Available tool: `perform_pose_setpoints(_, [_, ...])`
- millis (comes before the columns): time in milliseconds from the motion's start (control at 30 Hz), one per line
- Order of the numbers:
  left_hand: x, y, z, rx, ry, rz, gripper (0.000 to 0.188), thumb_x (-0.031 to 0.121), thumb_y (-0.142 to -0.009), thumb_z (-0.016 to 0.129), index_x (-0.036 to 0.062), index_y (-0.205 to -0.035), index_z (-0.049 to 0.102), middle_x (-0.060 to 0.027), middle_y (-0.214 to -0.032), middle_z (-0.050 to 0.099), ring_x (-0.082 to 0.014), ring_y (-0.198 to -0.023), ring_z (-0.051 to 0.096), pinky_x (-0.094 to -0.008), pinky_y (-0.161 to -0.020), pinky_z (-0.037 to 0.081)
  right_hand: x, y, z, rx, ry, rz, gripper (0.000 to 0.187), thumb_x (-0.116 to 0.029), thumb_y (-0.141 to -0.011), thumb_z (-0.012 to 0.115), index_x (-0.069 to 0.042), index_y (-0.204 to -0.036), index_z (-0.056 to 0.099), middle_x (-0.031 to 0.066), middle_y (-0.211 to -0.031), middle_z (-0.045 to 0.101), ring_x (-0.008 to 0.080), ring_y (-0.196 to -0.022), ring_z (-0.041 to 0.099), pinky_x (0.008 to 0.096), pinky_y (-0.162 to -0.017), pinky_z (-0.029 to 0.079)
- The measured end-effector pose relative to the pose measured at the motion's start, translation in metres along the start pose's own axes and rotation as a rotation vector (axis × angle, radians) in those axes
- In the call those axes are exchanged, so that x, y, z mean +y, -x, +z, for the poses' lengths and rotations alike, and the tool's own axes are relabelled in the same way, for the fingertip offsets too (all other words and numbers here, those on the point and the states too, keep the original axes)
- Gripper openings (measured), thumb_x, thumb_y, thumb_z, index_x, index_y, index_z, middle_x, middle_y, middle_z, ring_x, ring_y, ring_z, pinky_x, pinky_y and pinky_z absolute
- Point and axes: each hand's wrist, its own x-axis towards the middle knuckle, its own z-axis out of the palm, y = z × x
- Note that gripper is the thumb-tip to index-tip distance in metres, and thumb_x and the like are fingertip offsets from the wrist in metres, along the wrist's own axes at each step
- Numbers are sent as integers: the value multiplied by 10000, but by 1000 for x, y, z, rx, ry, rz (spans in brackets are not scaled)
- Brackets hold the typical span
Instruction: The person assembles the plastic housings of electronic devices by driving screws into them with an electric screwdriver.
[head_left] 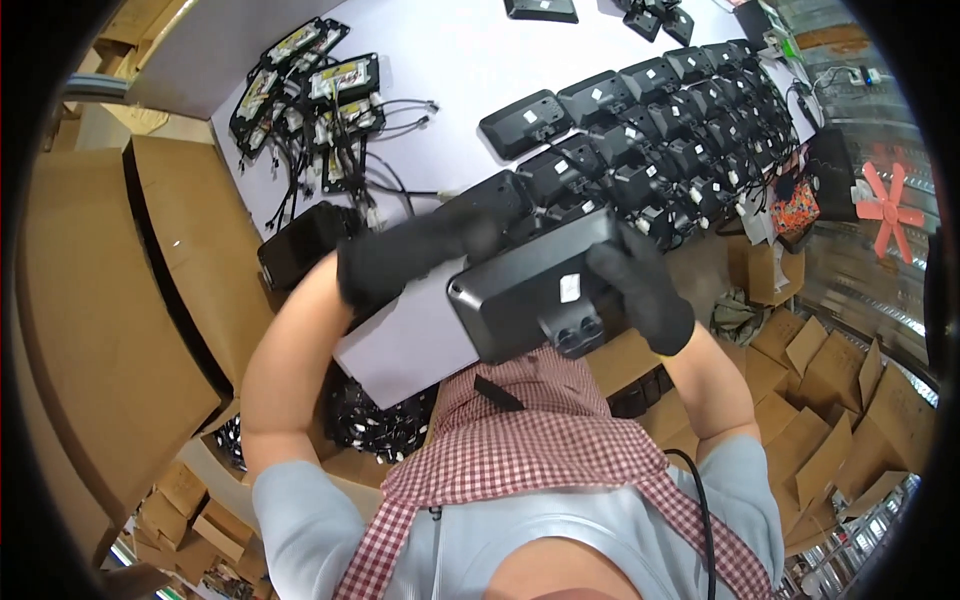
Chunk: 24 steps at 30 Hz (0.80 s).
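Note:
Above the near edge of the table I hold a flat black plastic housing with a small white label and a bracket with two round fittings on its near side. My right hand, in a black glove, grips its right end. My left hand, also in a black glove, is stretched across just beyond the housing's upper left edge. Motion smears its fingers, and I cannot make out whether they hold anything. Close beyond that hand lies another black housing, partly hidden by it.
Rows of black housings with cables fill the right of the white table. Wired circuit units are heaped at the left. Large cardboard boxes stand on the left, open cartons on the right near an orange fan.

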Motion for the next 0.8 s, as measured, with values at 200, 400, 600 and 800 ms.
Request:
perform_pose_setpoints(200, [-106, -26, -142, 673, -1535, -563, 675, 480, -830, 655, 313, -1444, 430, -83, -1570, 312, -371, -1428, 280, -614, -1120, 242, 30, 2, -19, 144, -135, -63, 368, -318, -925, 638, -5, -1102, 561, -5, -782, 564, 44, -635, 524, 201, -529, 403])
perform_pose_setpoints(400, [-160, -28, -219, 498, -1869, -394, 613, 336, -852, 581, 304, -1447, 435, -24, -1569, 308, -340, -1437, 268, -648, -1059, 296, 37, 8, -12, 230, -167, -87, 355, -300, -934, 597, -2, -1122, 558, -41, -760, 521, 31, -619, 474, 188, -540, 378])
perform_pose_setpoints(600, [-131, 3, -284, 394, -2055, -443, 501, 248, -925, 456, 299, -1423, 466, -5, -1574, 313, -261, -1457, 268, -521, -1140, 307, 21, -7, -6, 189, -106, -50, 371, -264, -947, 583, 24, -1179, 556, 27, -960, 615, 80, -834, 577, 243, -749, 483])
perform_pose_setpoints(800, [-43, -15, -202, 410, -1607, -560, 372, 155, -916, 554, 240, -1268, 640, -103, -1396, 556, -241, -1330, 480, -423, -1104, 364, 4, -13, 6, 158, -15, -35, 323, -232, -952, 600, 15, -1158, 575, 40, -1010, 627, 97, -896, 593, 274, -822, 499])
